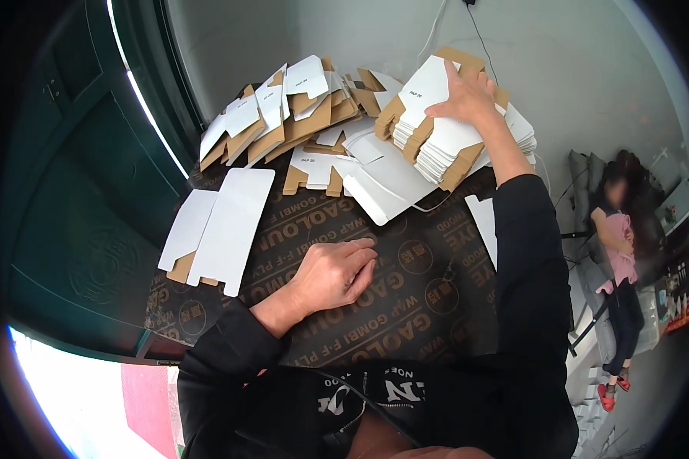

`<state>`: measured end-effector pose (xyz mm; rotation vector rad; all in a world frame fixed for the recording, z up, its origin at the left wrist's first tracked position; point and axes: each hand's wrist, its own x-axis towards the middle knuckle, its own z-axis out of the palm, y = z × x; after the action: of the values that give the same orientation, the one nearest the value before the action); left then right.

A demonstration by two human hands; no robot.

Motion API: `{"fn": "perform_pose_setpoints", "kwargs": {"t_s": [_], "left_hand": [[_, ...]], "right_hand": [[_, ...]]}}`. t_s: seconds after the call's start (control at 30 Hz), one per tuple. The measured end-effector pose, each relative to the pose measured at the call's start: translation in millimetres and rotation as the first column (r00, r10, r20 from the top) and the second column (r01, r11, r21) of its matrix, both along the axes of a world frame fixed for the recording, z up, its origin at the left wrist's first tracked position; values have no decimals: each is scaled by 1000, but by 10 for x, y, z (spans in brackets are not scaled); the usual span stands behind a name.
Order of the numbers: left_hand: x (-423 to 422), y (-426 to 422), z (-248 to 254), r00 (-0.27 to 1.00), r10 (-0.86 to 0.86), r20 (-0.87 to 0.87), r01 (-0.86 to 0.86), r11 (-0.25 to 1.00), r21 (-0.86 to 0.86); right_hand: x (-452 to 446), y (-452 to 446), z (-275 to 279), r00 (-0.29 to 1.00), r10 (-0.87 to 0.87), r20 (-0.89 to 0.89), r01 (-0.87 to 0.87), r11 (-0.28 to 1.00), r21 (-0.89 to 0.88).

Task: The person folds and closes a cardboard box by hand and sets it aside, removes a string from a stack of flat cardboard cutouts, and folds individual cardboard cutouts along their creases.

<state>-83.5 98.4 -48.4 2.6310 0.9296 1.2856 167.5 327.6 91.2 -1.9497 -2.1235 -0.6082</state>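
Observation:
My right hand (467, 98) reaches out to a thick stack of flattened white-and-brown cartons (444, 149) at the back right. Its thumb and fingers are spread over the top carton, which bears the print "PAP 20"; some fingertips are hidden behind the hand. On the dark printed board, in front of my body, rests my left hand (333, 274). Its fingers are curled in and nothing shows in them. To its left lies a single flattened white carton (233, 226) with a brown flap.
More flattened cartons (283, 115) lean in an untidy row at the back left. A white sheet with a strap (390, 187) lies mid-table. A green door (92, 191) stands left; at right, beyond the table, a person in pink (618, 245) is on a grey sofa.

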Motion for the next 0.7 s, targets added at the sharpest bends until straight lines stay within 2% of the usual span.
{"fn": "perform_pose_setpoints", "kwargs": {"t_s": [0.1, 0.43, 0.63, 0.7], "left_hand": [[-4, -7, 5, 1000, -1, -11, 1, 1000, -7], [-16, -8, 20, 999, -40, 28, 40, 999, -10], [-28, 7, 3, 1000, 8, 5, -8, 1000, 9], [-30, 28, -24, 1000, 8, 5, -8, 1000, 21]], "right_hand": [[-16, -66, 1, 998, 59, -18, -55, 988, 144], [-91, -205, 127, 980, 199, 17, -193, 920, 341], [38, 9, 50, 974, 224, 31, -223, 929, 297], [39, 17, 52, 970, 235, -63, -208, 936, 285]]}}
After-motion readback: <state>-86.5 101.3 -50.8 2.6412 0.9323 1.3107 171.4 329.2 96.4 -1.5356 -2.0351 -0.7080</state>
